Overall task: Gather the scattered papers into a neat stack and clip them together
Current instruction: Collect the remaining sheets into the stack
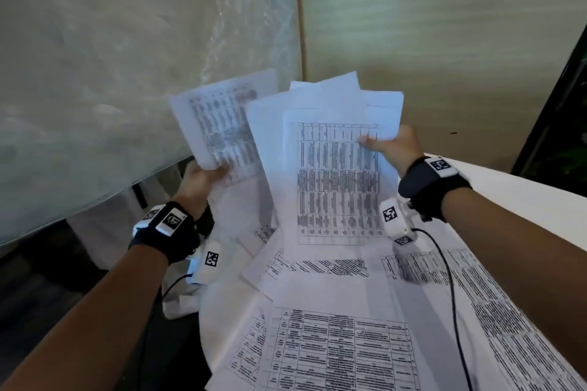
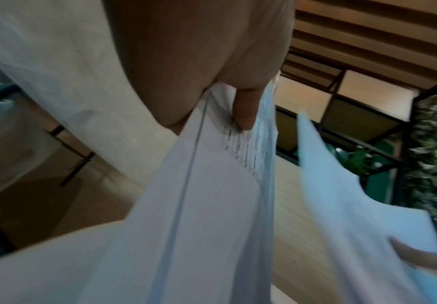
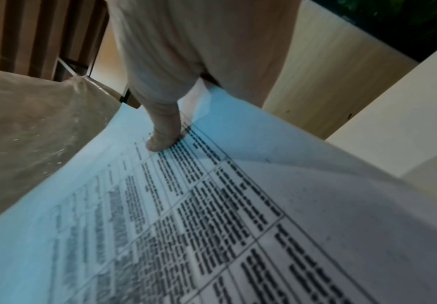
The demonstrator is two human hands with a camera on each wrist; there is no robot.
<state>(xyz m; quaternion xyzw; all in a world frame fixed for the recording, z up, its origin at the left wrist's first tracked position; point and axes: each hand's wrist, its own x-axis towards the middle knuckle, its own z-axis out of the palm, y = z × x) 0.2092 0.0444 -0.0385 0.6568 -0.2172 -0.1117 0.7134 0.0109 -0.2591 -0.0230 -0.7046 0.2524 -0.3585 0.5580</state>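
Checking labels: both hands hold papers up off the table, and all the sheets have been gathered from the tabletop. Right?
Not quite. The left hand and right hand do hold papers, but the head view shows printed sheets still lying on the table.

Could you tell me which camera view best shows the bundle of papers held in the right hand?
The head view: the whole fanned bundle shows, pinched by the right hand. The right wrist view shows only its top printed sheet close up; the left wrist view a blurred edge.

— Can you read anything on the papers [image 1: 338,181] you're holding?
— No. My sheets carry printed tables, too blurred to read. My wrist tags [image 1: 389,214] show only black-and-white square codes.
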